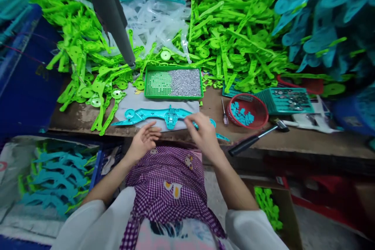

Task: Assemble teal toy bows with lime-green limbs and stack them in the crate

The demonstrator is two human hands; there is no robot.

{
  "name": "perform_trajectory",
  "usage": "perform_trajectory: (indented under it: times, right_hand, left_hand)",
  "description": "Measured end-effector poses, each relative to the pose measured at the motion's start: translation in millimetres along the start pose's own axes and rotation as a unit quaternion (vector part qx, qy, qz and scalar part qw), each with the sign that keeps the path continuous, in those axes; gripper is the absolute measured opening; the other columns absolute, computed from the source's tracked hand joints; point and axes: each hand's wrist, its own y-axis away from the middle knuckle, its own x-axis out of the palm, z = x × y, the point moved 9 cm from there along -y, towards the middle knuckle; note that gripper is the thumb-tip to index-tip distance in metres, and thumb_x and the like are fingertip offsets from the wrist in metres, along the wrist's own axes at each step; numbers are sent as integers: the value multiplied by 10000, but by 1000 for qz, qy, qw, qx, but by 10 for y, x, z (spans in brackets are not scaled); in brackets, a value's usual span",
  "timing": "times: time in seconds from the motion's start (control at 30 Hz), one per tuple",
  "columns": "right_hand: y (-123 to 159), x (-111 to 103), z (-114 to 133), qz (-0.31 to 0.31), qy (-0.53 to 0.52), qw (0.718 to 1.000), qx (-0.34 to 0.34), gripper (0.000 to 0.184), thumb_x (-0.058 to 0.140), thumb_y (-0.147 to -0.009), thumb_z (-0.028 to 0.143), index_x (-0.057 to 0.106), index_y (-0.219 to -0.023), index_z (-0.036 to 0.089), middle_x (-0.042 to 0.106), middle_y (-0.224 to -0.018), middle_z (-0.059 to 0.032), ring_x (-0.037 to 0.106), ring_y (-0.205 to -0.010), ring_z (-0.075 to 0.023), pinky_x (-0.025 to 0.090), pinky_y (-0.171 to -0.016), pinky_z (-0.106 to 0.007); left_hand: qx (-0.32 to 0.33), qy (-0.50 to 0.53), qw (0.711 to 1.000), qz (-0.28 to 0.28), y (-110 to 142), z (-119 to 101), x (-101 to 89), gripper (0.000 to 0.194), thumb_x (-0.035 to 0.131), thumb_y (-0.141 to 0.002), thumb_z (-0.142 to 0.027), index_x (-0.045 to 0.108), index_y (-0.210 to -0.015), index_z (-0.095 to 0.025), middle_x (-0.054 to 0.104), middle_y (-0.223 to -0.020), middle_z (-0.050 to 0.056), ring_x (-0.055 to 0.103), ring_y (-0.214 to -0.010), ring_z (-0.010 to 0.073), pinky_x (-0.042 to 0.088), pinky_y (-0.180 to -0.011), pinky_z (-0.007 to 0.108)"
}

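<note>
Blue plastic part (170,119) lies on a cloth (133,99) on the counter (212,101). Left hand (145,137) loosely spread beside it; right hand (204,132) curled over it, pinch unclear. Left-hand steadying advisable.

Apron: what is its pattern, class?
Purple and white checks cover the apron; it shows best in the head view.

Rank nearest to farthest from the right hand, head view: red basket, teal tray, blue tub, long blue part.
1. Long blue part: at the right hand.
2. Red basket: to the right.
3. Teal tray: right, past the basket.
4. Blue tub: far right.
</note>
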Motion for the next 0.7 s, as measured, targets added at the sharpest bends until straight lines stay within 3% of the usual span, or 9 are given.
perform_trajectory:
  times: [0.03,0.1,0.2,0.37,0.47,0.57,0.7]
  right_hand:
    - [-65,-1,-166,-45,18,999,15,234,434,-952,350,607,-861,221,708,-900,-67,636,-880,-211,434,-833,-382]
    - [-157,117,-447,-63,20,997,27,247,435,-943,370,608,-863,213,711,-1047,-103,638,-994,-251,424,-886,-428]
    - [-163,238,-666,-60,16,998,12,239,437,-939,367,609,-883,210,695,-1141,-121,631,-1068,-265,424,-901,-435]
    - [-44,195,-585,-34,16,998,-44,223,461,-933,358,614,-858,215,683,-1176,-118,616,-1108,-252,423,-922,-423]
    - [-4,55,-459,-40,36,997,-54,223,482,-925,360,631,-839,218,656,-1232,-110,599,-1135,-257,389,-973,-451]
    - [36,-125,-370,-56,29,997,-34,208,492,-923,349,651,-868,226,712,-1082,-85,639,-1029,-236,423,-926,-411]
    - [41,-46,-395,28,-6,999,25,211,504,-907,344,670,-874,219,726,-860,-55,658,-780,-202,467,-721,-321]
  left_hand:
    - [-43,65,996,-38,-43,100,-36,540,843,-644,-342,635,-1115,-177,710,-1060,102,686,-924,196,530,-831,293]
    - [-94,167,976,-104,-124,213,-53,371,782,-720,-310,636,-1023,-155,698,-1073,102,668,-1007,203,493,-927,320]
    - [-103,262,951,-128,-243,224,59,183,756,-702,-193,613,-810,-152,703,-979,59,648,-1067,205,453,-989,324]
    - [-54,219,964,-142,-317,271,168,194,784,-663,-216,602,-678,-149,673,-730,-5,674,-802,150,510,-840,293]
    - [-6,180,975,-133,-350,274,197,237,792,-686,-302,637,-787,-154,701,-809,5,668,-801,145,524,-834,302]
    - [-15,189,976,-104,-390,297,234,341,780,-713,-359,619,-967,-198,715,-909,7,687,-873,175,527,-892,370]
    - [-38,176,980,-79,-404,290,239,453,776,-720,-409,558,-1074,-229,714,-984,15,699,-917,199,518,-935,413]
